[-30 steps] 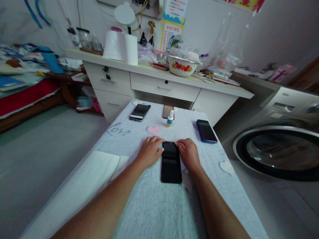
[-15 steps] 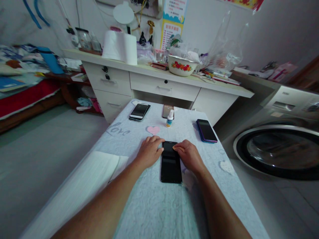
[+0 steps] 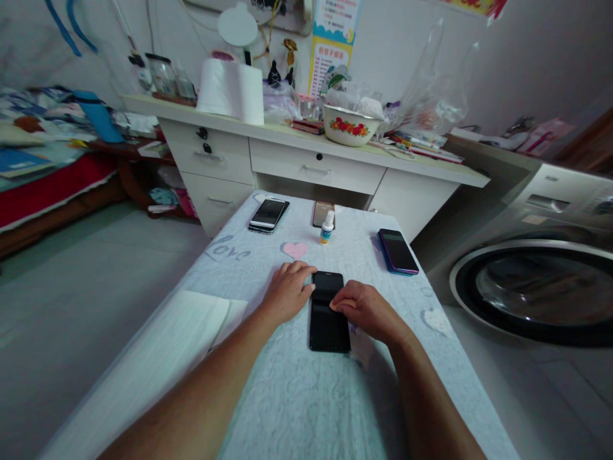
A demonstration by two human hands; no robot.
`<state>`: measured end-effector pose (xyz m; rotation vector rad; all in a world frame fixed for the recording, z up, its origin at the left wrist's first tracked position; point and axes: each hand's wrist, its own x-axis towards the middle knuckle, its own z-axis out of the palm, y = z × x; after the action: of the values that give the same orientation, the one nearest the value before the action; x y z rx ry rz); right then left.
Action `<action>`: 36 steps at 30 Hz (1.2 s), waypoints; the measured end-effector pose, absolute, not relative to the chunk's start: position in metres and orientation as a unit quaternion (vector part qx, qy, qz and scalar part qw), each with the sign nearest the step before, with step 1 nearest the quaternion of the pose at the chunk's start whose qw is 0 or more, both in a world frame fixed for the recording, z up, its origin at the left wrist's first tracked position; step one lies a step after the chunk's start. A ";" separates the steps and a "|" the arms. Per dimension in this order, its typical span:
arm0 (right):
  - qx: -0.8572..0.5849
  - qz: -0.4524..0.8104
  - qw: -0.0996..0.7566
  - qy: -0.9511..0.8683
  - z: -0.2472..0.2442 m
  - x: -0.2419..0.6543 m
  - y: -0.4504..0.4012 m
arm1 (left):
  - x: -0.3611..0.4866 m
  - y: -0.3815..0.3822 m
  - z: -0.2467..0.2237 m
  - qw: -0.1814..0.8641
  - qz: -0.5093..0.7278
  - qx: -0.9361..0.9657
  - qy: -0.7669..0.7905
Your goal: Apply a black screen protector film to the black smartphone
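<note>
A black smartphone (image 3: 329, 326) lies face up on the cloth-covered table, its long side pointing away from me. My left hand (image 3: 288, 291) rests at its upper left, fingers stretched and apart, with a fingertip at the top corner and the thumb against the left edge. Pinched in my right hand (image 3: 364, 309) is a small orange-tan pad (image 3: 341, 305), pressed on the upper middle of the screen. Most of the pad is hidden by the fingers, so its material cannot be made out. Beyond the phone stands a small white spray bottle (image 3: 326, 230) with a blue and orange label.
Stacked phones lie at the back left (image 3: 269, 214) and right (image 3: 398, 252) of the table. A gold phone (image 3: 322, 214) is behind the bottle. White paper or cloth (image 3: 191, 326) covers the left edge. A white desk (image 3: 316, 172) stands behind, a washing machine (image 3: 527, 255) to the right.
My right hand has slid the pad down the screen, toward me and slightly left. My left hand and the phone stay where they were.
</note>
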<state>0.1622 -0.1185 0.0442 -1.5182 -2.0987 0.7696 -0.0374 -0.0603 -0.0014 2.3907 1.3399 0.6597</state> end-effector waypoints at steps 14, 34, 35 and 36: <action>-0.489 0.398 0.177 -0.756 0.047 0.167 -0.126 | -0.037 -0.059 -0.003 0.160 0.231 0.839 0.465; -0.541 0.326 0.263 -0.730 0.034 0.167 -0.115 | -0.038 -0.060 -0.003 0.161 0.229 0.839 0.467; -0.545 0.314 0.267 -0.730 0.033 0.167 -0.114 | -0.038 -0.060 -0.003 0.161 0.229 0.839 0.467; -0.552 0.301 0.274 -0.728 0.031 0.167 -0.113 | -0.038 -0.060 -0.003 0.160 0.229 0.839 0.467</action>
<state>0.1667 -0.1127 0.0306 -1.4835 -1.9569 0.8102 -0.0379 -0.0595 -0.0028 2.3976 1.3334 0.6549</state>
